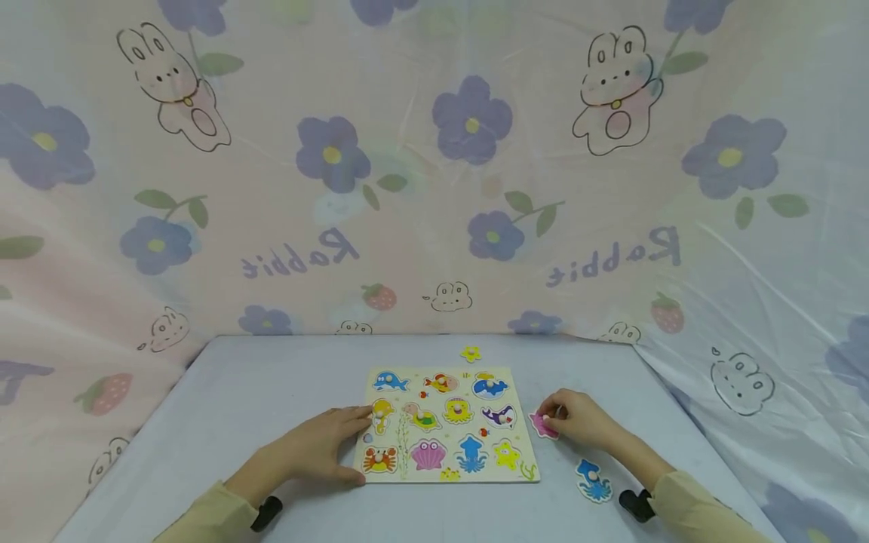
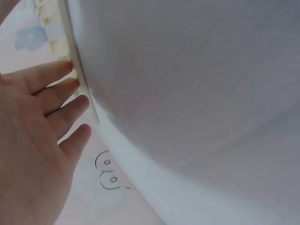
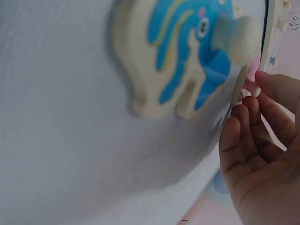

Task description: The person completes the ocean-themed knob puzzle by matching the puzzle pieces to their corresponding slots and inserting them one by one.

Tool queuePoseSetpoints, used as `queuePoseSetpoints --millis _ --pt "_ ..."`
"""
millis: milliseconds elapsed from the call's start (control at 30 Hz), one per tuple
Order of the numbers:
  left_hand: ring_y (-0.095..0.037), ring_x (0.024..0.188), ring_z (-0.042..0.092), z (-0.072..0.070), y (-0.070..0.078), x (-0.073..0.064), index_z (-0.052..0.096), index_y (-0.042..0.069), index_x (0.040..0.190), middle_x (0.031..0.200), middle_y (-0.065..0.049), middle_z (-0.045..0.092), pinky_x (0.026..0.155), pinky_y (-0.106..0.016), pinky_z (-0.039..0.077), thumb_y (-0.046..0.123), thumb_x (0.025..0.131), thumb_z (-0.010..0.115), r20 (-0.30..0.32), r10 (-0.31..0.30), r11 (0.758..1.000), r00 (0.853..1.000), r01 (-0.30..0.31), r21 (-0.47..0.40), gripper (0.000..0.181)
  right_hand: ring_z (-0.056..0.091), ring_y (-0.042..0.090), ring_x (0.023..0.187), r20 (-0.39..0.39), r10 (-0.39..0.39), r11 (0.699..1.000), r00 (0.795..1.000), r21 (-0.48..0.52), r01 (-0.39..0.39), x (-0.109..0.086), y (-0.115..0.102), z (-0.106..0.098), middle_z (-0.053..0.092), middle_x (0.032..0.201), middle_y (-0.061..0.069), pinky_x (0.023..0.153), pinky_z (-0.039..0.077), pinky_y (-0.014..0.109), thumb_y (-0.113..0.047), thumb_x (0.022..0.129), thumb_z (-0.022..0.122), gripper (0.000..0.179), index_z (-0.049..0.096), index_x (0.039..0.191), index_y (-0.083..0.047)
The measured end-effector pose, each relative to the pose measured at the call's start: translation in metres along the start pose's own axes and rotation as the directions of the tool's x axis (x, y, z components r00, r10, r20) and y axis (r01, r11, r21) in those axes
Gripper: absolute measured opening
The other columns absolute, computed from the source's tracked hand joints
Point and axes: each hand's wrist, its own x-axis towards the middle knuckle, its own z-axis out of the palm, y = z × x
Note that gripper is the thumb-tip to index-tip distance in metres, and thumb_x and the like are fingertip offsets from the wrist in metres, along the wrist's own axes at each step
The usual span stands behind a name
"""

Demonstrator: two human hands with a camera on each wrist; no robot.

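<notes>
A wooden sea-animal puzzle board (image 1: pixel 441 431) lies flat on the table. My left hand (image 1: pixel 324 446) rests at its left side, fingers touching the edge beside the yellow seahorse piece (image 1: pixel 381 416); the left wrist view shows these fingers (image 2: pixel 63 112) fairly straight. Just off the board's right edge, my right hand (image 1: pixel 577 417) pinches the small knob (image 3: pixel 253 88) of a pink shell puzzle piece (image 1: pixel 541 424). Nearer to me, a loose blue squid piece (image 1: pixel 594 483) lies on the table, its pale knob large in the right wrist view. Fingers hide part of the shell.
Behind the board lies a loose yellow starfish piece (image 1: pixel 471 353). Several knobbed pieces, such as the crab (image 1: pixel 380 458) and the turtle (image 1: pixel 422 417), sit in the board. A white cloth covers the table (image 1: pixel 285 377); a patterned curtain (image 1: pixel 407 188) hangs behind it.
</notes>
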Motion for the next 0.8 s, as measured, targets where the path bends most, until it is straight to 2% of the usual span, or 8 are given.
queuePoseSetpoints --millis 133,367,800 --pt "-0.036 0.146 0.044 0.004 0.006 -0.002 0.052 0.003 0.150 0.163 -0.013 0.041 0.119 -0.056 0.039 0.067 0.084 0.074 -0.003 0.002 0.999 1.000 -0.002 0.038 0.095 0.052 0.013 0.076 -0.007 -0.011 1.000 1.000 -0.006 0.011 0.000 -0.001 0.001 0.059 0.084 -0.006 0.063 0.047 0.023 -0.009 0.092 0.077 0.006 0.076 0.097 -0.011" --pt "-0.037 0.153 0.032 0.008 0.013 -0.003 0.040 0.000 0.157 0.166 -0.018 0.033 0.124 -0.053 0.032 0.074 0.091 0.057 0.033 -0.035 0.996 0.999 0.032 0.088 0.100 0.051 0.012 0.076 -0.026 -0.007 1.000 1.000 -0.005 0.007 -0.001 -0.002 0.000 0.059 0.084 -0.007 0.063 0.046 0.022 -0.010 0.092 0.078 0.006 0.075 0.098 -0.011" --pt "-0.032 0.152 0.034 0.016 0.009 -0.002 0.040 0.004 0.158 0.164 -0.014 0.036 0.124 -0.051 0.033 0.076 0.091 0.055 -0.006 0.006 0.994 1.000 -0.005 0.109 0.099 0.052 0.013 0.075 -0.040 0.014 1.000 0.999 0.015 -0.013 -0.002 -0.001 0.004 0.060 0.083 -0.005 0.063 0.047 0.023 -0.007 0.093 0.076 0.007 0.073 0.097 -0.011"
